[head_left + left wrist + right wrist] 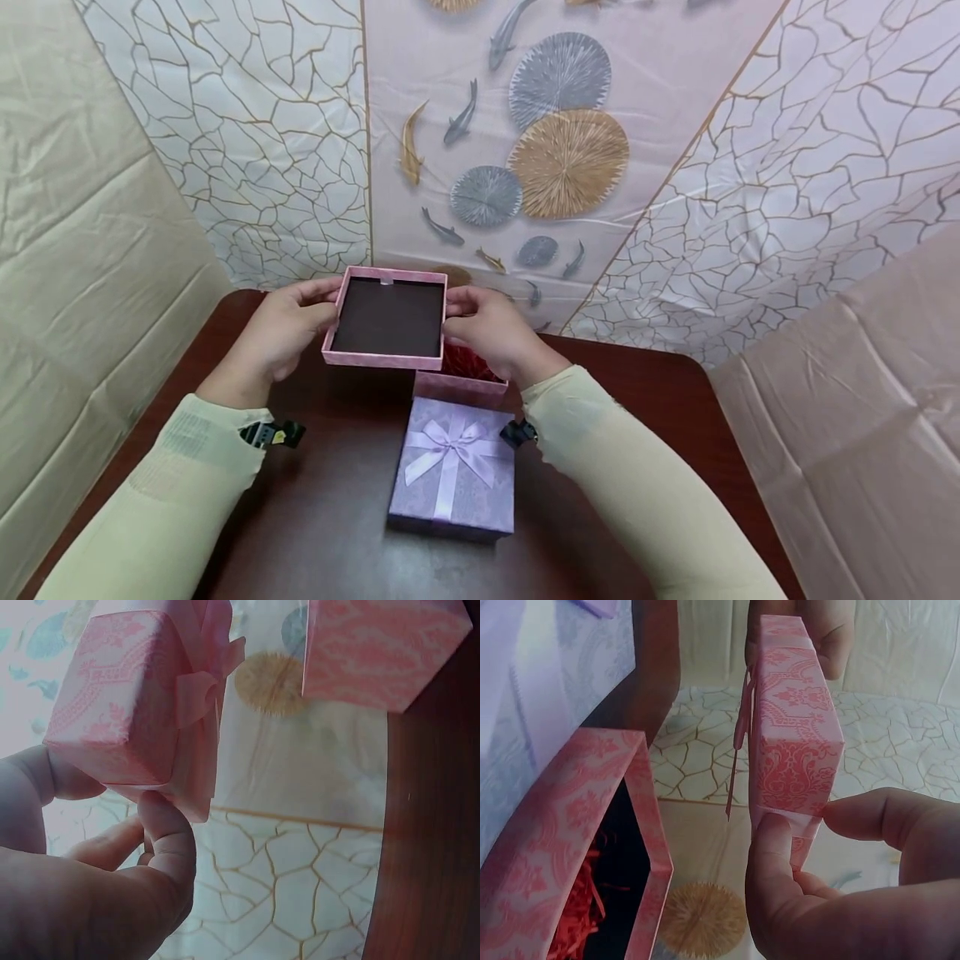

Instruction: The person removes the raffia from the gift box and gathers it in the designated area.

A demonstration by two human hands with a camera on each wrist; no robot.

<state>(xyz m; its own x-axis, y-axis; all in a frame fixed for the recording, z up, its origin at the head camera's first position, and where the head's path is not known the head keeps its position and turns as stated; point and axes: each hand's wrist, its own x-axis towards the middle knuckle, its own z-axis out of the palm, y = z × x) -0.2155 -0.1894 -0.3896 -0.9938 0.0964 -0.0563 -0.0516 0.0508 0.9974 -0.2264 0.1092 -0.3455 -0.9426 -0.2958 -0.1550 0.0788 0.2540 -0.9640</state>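
A square pink patterned box lid (386, 321) is held up between both hands, its dark inside facing up toward the head camera. My left hand (283, 329) grips its left side, thumb at the rim. On the opposite side my right hand (491, 332) pinches the wall between thumb and fingers. A pink ribbon bow (196, 697) on the lid's outer face shows in the left wrist view. Below the right hand stands the pink box bottom (461, 386), uncovered, with red shredded paper (467, 362) inside; the lid and hand partly hide it.
Just in front of the pink box bottom sits a closed lavender gift box (480, 510) with a satin bow (450, 447). Everything stands on a dark reddish wooden table (322, 508). Patterned cloth (285, 150) hangs behind the table, with beige cloth (862, 375) at the sides.
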